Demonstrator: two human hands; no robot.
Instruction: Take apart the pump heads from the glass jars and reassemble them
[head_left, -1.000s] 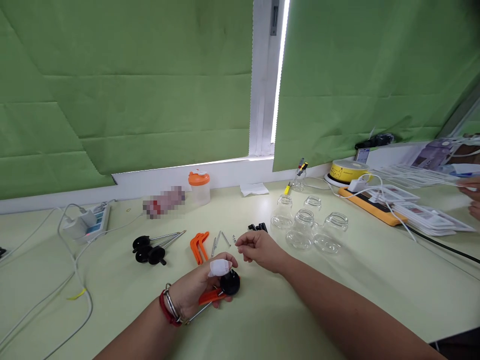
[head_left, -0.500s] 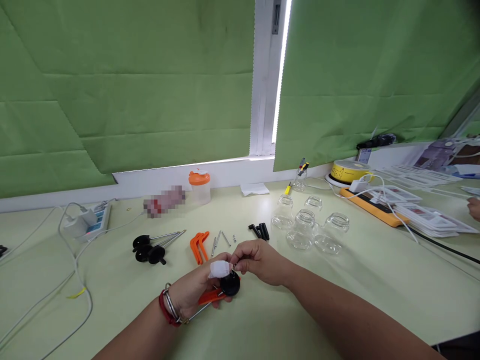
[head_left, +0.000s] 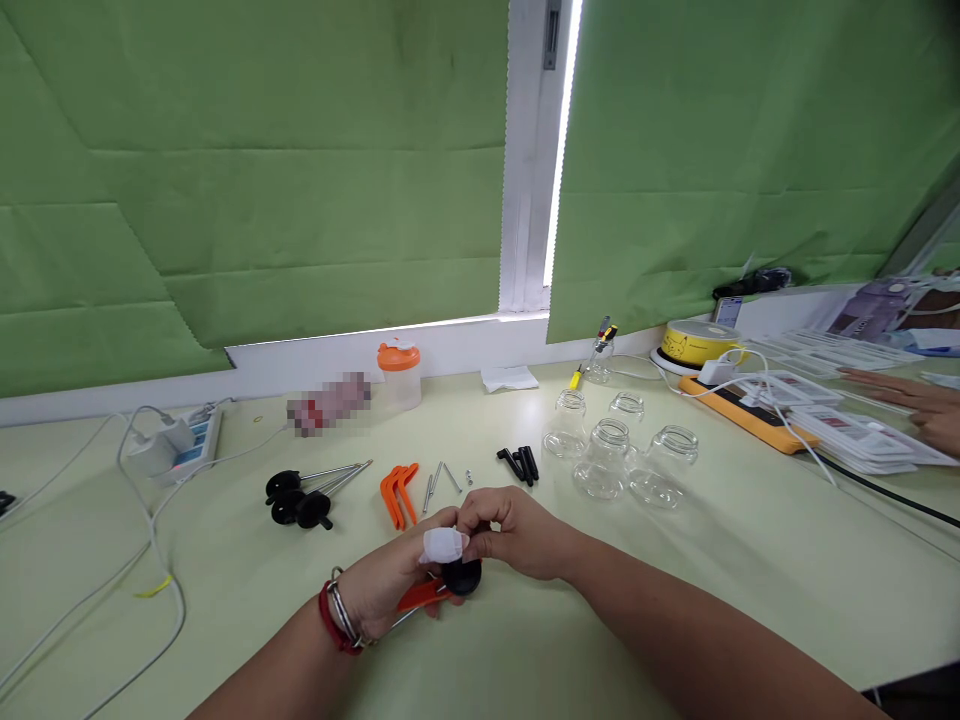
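Note:
My left hand (head_left: 401, 575), with a white wrap on one finger, is closed round a black round part (head_left: 461, 576) and an orange piece (head_left: 422, 595); a metal rod sticks out below. The fingertips of my right hand (head_left: 517, 530) pinch together at the top of the black part, and whatever they hold is hidden. Just beyond lie orange handles (head_left: 397, 493), metal screws (head_left: 437, 480), tiny nuts (head_left: 469, 477) and black handle pieces (head_left: 521, 464). Black parts with metal rods (head_left: 300, 500) rest further left.
Several glass jars (head_left: 602, 462) stand right of centre. Behind are an orange-lidded cup (head_left: 400, 375) and a folded tissue (head_left: 509, 378). A power strip (head_left: 196, 445) with cables is at left. Another person's hand (head_left: 926, 405) reaches over white sheets at right.
My right hand has shifted slightly down, its fingertips now against the black part. The other person's hand has come further into view from the right.

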